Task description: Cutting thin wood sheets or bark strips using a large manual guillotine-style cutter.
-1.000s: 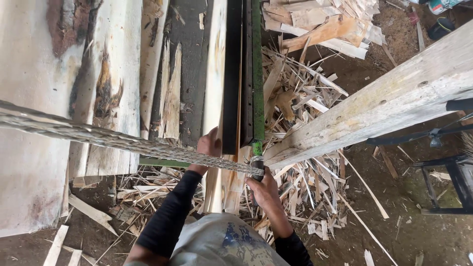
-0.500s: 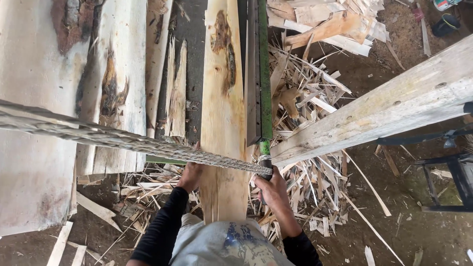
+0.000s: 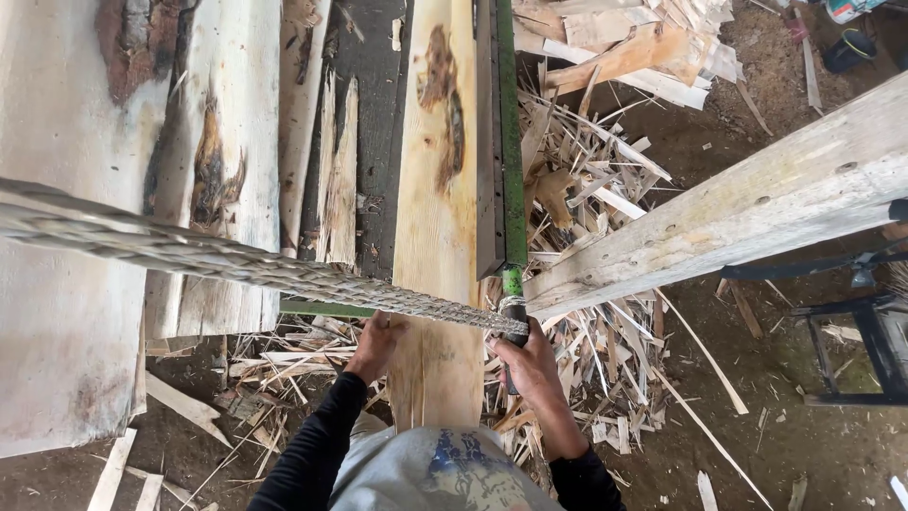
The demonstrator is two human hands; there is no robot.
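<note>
Pale long wooden plank (image 3: 437, 237) runs up the middle of the frame. Left hand (image 3: 375, 343) has fingers curled on its left edge, lower centre. Right hand (image 3: 530, 364), just right of it, has fingers wrapped round a dark lever handle (image 3: 512, 326).

left hand (image 3: 376, 343) on plank (image 3: 437, 227) edge | right hand (image 3: 530, 364) grips green rail (image 3: 512, 180) end

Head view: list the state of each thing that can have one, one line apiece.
Pale board: lying flat lengthwise beside the green rail, near end held.
Left hand: gripping the board's left edge.
Right hand: closed around a dark handle.
Braided rope: stretched taut above the board.
Wood offcuts: heaped loose on the ground.
</note>
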